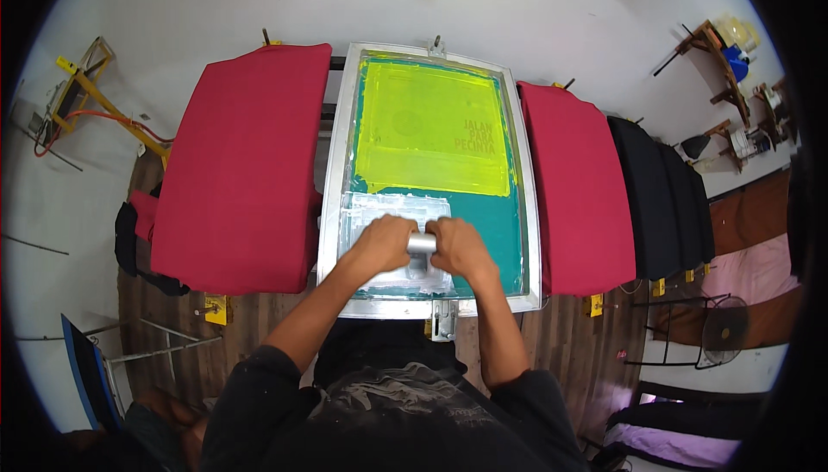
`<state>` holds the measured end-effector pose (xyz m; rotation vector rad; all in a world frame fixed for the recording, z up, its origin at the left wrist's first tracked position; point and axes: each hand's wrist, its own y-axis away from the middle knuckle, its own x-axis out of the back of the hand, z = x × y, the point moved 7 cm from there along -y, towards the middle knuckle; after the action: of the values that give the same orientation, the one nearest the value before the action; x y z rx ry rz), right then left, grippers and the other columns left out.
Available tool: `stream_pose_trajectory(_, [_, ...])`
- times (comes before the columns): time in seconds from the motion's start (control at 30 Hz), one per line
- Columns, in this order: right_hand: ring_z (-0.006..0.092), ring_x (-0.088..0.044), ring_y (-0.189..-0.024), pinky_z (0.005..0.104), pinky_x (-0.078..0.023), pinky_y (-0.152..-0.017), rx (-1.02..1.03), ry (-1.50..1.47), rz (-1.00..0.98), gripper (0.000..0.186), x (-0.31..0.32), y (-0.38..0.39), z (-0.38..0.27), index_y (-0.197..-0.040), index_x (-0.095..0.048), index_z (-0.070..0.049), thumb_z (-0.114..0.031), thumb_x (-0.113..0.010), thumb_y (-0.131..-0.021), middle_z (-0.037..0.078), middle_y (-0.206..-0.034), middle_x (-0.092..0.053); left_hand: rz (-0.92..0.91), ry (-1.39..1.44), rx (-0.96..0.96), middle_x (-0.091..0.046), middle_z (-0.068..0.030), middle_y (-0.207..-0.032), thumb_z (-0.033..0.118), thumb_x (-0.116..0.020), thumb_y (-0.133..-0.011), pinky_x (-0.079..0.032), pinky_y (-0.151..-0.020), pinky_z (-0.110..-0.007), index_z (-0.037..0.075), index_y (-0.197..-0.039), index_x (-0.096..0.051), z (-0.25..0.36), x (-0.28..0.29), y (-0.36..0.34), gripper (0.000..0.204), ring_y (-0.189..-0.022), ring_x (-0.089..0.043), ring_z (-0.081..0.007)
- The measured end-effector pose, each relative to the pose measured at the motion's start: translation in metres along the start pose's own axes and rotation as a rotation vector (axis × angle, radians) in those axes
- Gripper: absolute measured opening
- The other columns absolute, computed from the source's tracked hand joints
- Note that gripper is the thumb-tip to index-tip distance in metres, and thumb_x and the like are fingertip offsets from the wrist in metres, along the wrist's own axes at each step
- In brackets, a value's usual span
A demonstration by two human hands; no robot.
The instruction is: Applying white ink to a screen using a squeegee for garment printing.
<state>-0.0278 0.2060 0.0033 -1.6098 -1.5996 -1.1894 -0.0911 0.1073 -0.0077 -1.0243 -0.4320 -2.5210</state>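
Observation:
Both my hands grip the silver bar of a squeegee (422,243) over the near part of a screen-printing frame (331,239). My left hand (382,241) is wrapped round the bar's left side, and my right hand (461,249) closes on its right side. Under and around the hands lies a patch of white ink (392,202) on the teal mesh (487,222). The squeegee's blade edge is mostly hidden by my hands. A bright yellow-green area (431,118) with faint dark lettering covers the far part of the screen.
Red fabric covers a board on the left (246,170) and another on the right (578,187). Beyond the right one stand boards in black fabric (647,196). A metal clamp (443,321) sits at the frame's near edge. A fan (724,330) stands at far right.

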Motion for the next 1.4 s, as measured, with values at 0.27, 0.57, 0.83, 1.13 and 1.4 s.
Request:
stream_pose_trajectory(0.27, [0.0388,-0.066,-0.08,0.0466,-0.054,-0.072,-0.033,-0.026,-0.154,0.025,-0.015,0.047,-0.014,-0.086,-0.069,-0.004,-0.009,-0.072,-0.062,0.02,-0.081,-0.068,-0.176,0.049,0.0,-0.069,-0.0214,-0.086,0.002,-0.064,-0.065,-0.054,-0.078,-0.044,0.004,-0.09,-0.07,0.015,-0.025,0.041,0.026,-0.084,-0.067,-0.0389])
stream_pose_trajectory(0.57, [0.0376,-0.065,-0.083,0.0469,-0.054,-0.072,-0.031,0.045,0.053,0.028,-0.001,-0.008,-0.019,-0.093,-0.065,-0.005,-0.006,-0.071,-0.065,0.017,-0.089,-0.067,0.111,0.069,0.023,-0.069,-0.0197,-0.091,-0.004,-0.063,-0.066,-0.052,-0.083,-0.043,0.005,-0.096,-0.07,-0.01,0.022,0.015,0.032,-0.088,-0.066,-0.0383])
stream_pose_trajectory(0.83, [0.0347,-0.057,-0.099,0.0467,-0.049,-0.076,0.035,0.1,0.149,0.049,-0.039,0.079,-0.053,-0.106,-0.055,-0.007,-0.004,-0.074,-0.061,0.013,-0.107,-0.054,0.211,-0.075,-0.022,-0.059,-0.0152,-0.119,-0.008,-0.06,-0.071,-0.031,-0.111,-0.056,0.005,-0.119,-0.061,0.011,-0.04,0.11,0.049,-0.115,-0.055,-0.0344])
stream_pose_trajectory(1.13, [0.0367,-0.062,-0.09,0.0488,-0.051,-0.072,0.015,0.062,0.155,0.034,0.0,0.018,-0.029,-0.101,-0.061,-0.008,-0.003,-0.068,-0.068,0.013,-0.095,-0.062,0.171,-0.112,0.04,-0.067,-0.0096,-0.106,-0.003,-0.06,-0.073,-0.017,-0.111,-0.066,0.009,-0.107,-0.067,0.007,0.01,0.038,0.036,-0.108,-0.061,-0.0312])
stream_pose_trajectory(1.4, [0.0335,-0.058,-0.095,0.0461,-0.051,-0.073,0.011,0.06,0.177,0.05,-0.033,0.065,-0.039,-0.109,-0.055,-0.007,-0.002,-0.073,-0.062,0.012,-0.104,-0.055,0.276,-0.129,-0.046,-0.063,-0.0091,-0.105,-0.009,-0.061,-0.067,-0.018,-0.112,-0.065,0.009,-0.109,-0.064,0.014,-0.025,0.084,0.046,-0.099,-0.063,-0.0304])
